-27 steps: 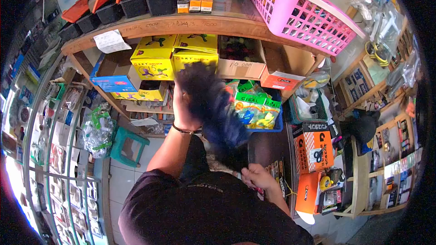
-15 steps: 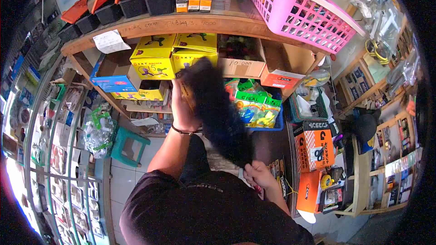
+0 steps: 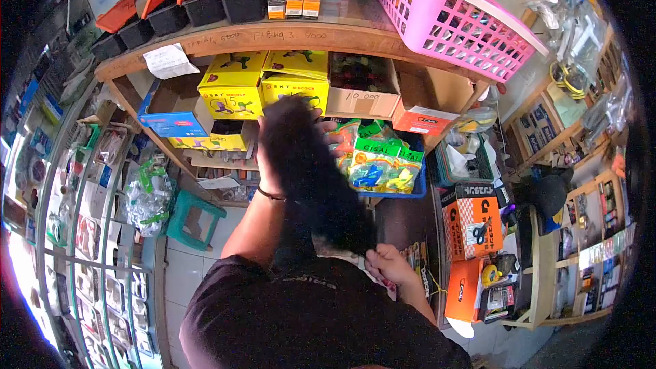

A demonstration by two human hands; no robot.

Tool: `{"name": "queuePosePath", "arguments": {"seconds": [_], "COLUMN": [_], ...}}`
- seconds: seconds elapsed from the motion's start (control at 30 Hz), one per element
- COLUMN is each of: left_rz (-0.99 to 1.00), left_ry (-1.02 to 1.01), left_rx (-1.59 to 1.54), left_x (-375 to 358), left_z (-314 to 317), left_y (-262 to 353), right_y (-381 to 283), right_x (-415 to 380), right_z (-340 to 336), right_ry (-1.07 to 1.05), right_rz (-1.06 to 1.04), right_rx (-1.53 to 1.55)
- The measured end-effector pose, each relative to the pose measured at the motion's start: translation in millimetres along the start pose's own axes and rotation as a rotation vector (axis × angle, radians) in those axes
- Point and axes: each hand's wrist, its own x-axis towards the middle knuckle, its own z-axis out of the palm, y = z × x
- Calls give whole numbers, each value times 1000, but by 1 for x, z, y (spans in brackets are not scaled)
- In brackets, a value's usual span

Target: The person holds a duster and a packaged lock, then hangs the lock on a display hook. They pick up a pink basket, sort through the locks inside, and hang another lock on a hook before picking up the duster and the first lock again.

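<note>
A fluffy black duster (image 3: 318,178), smeared by motion, stretches diagonally across the middle of the head view. My right hand (image 3: 391,266) is closed around its lower end, where a bit of pink handle shows below the fingers. My left hand (image 3: 266,167), with a dark band at the wrist, is behind the duster's upper end. Its fingertips come out on the far side, in front of the green-topped Cisal packets (image 3: 384,157). The duster hides whatever lies in that hand. Yellow SKT boxes (image 3: 232,89) stand on the shelf just beyond.
A wooden shelf (image 3: 266,33) crosses ahead, with a pink basket (image 3: 465,34), black bins (image 3: 244,5) and small orange boxes (image 3: 294,7) on top. An open carton (image 3: 362,104) sits below. A teal stool (image 3: 195,222) stands left, orange boxes (image 3: 471,229) right.
The duster's upper end has swung left, now covering most of my left hand and the small brownish thing seen in it before. My right hand keeps its grip.
</note>
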Motion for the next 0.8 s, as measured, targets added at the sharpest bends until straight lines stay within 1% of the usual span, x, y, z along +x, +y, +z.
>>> {"name": "queuePosePath", "arguments": {"seconds": [0.03,0.07,0.1,0.13,0.17,0.2,0.23,0.27,0.3,0.33,0.37,0.4,0.43,0.47,0.5,0.53,0.6,0.63,0.67,0.7,0.73,0.77,0.8], "left_rz": [124,248,226,217,111,3,-8,71,135,201,222,35,34,32,56,167,234,142,48,10,-25,-25,95], "left_ry": [185,370,348,216,159,99,91,135,249,363,280,-77,-87,-95,8,-20,291,158,25,101,8,8,113], "left_rx": [-59,-119,-102,-159,-33,93,-28,-224,-205,-186,-303,-105,-119,-133,-107,-476,-361,-249,-134,-89,-218,-216,-175], "left_x": [5,7,7,2,0,3,5,-2,3,8,5,-1,0,1,-6,-1,3,-2,-8,-5,-3,-6,-6], "left_z": [29,47,50,26,5,7,11,19,40,51,40,16,-3,-13,20,49,56,40,15,10,5,4,32], "left_y": [1,1,0,-2,-5,-2,-2,-5,-3,-2,-3,-5,-10,-13,-5,3,1,1,-2,-1,1,-1,4], "right_y": [-1,-4,-7,-8,-9,-10,-7,0,2,0,-4,-7,-6,-4,-1,1,3,0,-6,-10,-8,-4,-1], "right_x": [0,-1,-2,-4,-6,-7,-6,-4,-4,-6,-8,-9,-9,-9,-9,-9,-7,-8,-10,-11,-10,-9,-8], "right_z": [0,0,-1,-1,0,0,0,-1,-1,0,2,4,4,3,4,5,8,11,16,18,18,18,18], "right_ry": [2,-12,-27,-25,-55,-84,-81,-17,46,49,-32,-113,-112,-55,0,-1,79,77,-7,-90,-90,-26,39], "right_rz": [2,13,23,24,38,50,48,29,10,12,36,57,56,50,46,49,61,61,75,88,86,60,34], "right_rx": [2,-69,-141,-142,-146,-150,-147,-82,-18,-19,-58,-96,-96,-89,-81,-83,-56,-59,-98,-136,-136,-79,-22]}}
